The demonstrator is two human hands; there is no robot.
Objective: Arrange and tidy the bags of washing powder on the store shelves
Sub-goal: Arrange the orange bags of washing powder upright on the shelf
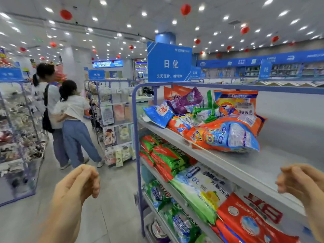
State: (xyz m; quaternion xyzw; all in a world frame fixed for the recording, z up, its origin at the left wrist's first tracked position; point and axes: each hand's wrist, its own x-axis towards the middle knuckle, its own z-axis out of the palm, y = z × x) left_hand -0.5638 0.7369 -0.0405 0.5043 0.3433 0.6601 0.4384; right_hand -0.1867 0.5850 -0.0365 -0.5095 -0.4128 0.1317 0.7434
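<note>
Head view | two hands, left (77,185) and right (301,183), loosely curled, empty | top shelf (236,165): about seven jumbled bags (228,135)

i see bright, even light from rows of ceiling spots (143,14), some blown out; wide-angle bending curves the edges, and my hands and the far shelves look soft.

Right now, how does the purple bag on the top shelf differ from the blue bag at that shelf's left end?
The purple bag sits high on the heap, propped up against the bags behind it; the blue bag lies low at the heap's left end, nearer the shelf's front edge. The purple bag looks crumpled and tilted, while the blue bag lies flatter, slanting toward the aisle. Both are loose in the same untidy pile, neither standing in a row.
</note>
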